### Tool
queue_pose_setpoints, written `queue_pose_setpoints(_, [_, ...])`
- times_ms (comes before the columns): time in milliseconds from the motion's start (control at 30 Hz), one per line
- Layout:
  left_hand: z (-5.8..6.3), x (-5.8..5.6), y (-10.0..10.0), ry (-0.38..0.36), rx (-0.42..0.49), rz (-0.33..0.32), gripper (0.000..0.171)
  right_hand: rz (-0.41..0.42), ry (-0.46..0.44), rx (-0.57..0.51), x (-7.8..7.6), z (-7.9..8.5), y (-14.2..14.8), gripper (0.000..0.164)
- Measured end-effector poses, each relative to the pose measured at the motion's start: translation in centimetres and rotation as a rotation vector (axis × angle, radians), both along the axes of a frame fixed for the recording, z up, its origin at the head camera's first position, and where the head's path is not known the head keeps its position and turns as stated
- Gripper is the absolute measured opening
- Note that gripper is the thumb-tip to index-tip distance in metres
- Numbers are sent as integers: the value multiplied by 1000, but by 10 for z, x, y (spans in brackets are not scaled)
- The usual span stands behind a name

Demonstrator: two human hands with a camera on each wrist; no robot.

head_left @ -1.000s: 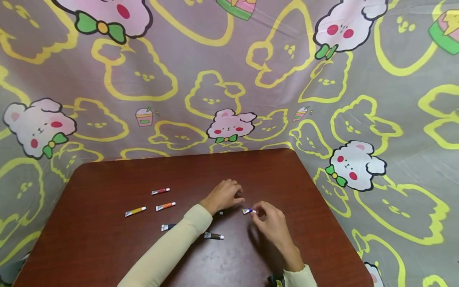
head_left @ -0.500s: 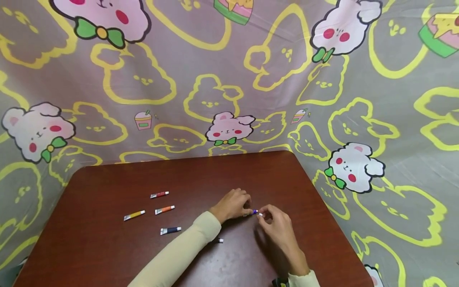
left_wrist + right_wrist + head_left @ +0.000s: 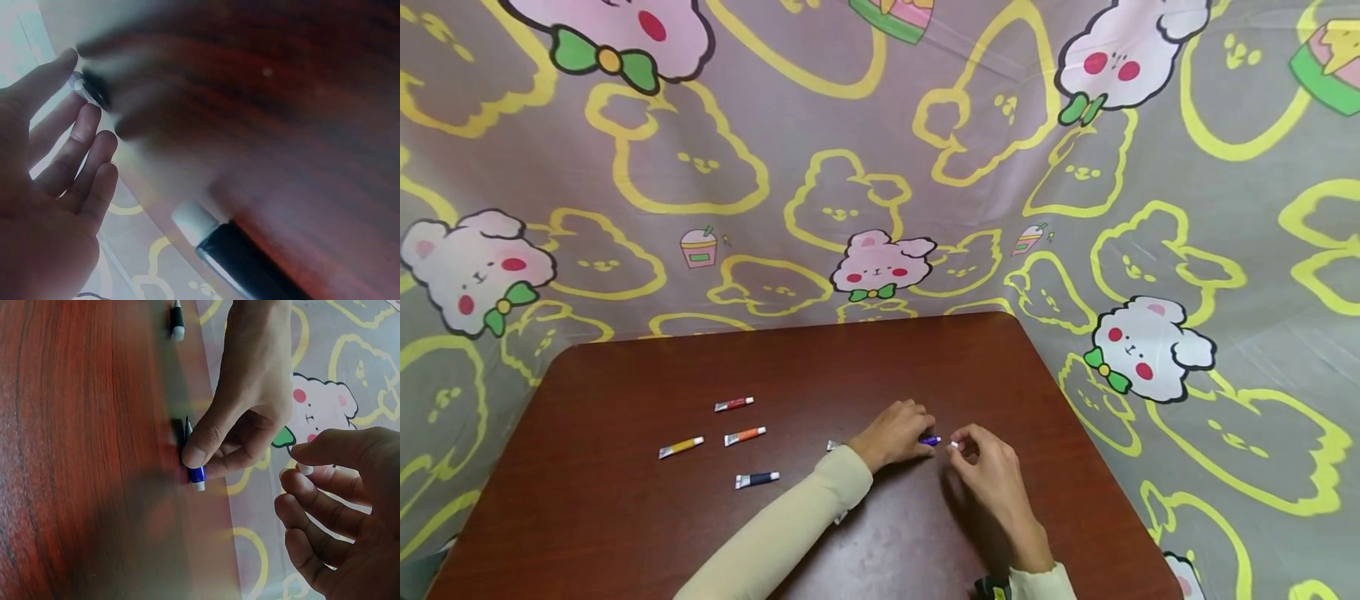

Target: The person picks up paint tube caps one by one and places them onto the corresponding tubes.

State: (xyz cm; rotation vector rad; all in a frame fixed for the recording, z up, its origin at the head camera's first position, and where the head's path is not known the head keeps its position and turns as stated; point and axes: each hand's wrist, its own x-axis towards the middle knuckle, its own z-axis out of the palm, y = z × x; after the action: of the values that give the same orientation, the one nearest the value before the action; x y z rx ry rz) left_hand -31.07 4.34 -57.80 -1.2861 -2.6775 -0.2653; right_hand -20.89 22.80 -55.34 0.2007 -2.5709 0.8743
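Note:
My left hand (image 3: 895, 435) pinches a small purple-blue paint tube (image 3: 931, 440) between thumb and fingers, low over the table. In the right wrist view the tube's white nozzle end (image 3: 200, 486) points away from the left hand. To its right, my right hand (image 3: 994, 471) pinches a small white cap (image 3: 305, 469) between thumb and forefinger. A short gap separates cap and tube. The tube's back part is mostly hidden by the left hand. Below the left hand, a black paint tube (image 3: 250, 262) with a white cap shows in the left wrist view.
On the left of the brown table (image 3: 587, 517) lie red (image 3: 734, 404), orange (image 3: 745, 436), yellow (image 3: 681, 447) and dark blue (image 3: 757, 479) paint tubes. Silvery tube ends (image 3: 833, 445) show beside the left sleeve. A patterned cloth (image 3: 760, 108) hangs behind the table.
My left hand has moved right and taken hold of the purple-blue tube. The right hand has drawn slightly right with the white cap, now apart from the tube.

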Motion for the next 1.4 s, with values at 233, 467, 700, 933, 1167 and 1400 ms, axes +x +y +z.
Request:
queue_pose_setpoints(233, [-1,1,-4,66,-33,3,22,-4,-26,-5,-1,0,-2,18])
queue_pose_setpoints(467, [7,7,-10,66,-55,25,17,-34,-51,-11,-2,4,-2,17])
queue_pose_setpoints(700, [17,15,-21,60,-75,54,19,-17,-44,-17,-3,7,-1,16])
queue_pose_setpoints(933, [27,21,-32,70,-40,60,18,-24,-54,-9,-5,8,1,15])
queue_pose_setpoints(1167, [42,31,-40,102,-49,66,19,-33,-64,-9,-6,10,-2,15])
queue_pose_setpoints(1400, [50,40,-50,148,-30,57,19,14,-22,-5,-10,7,-5,16])
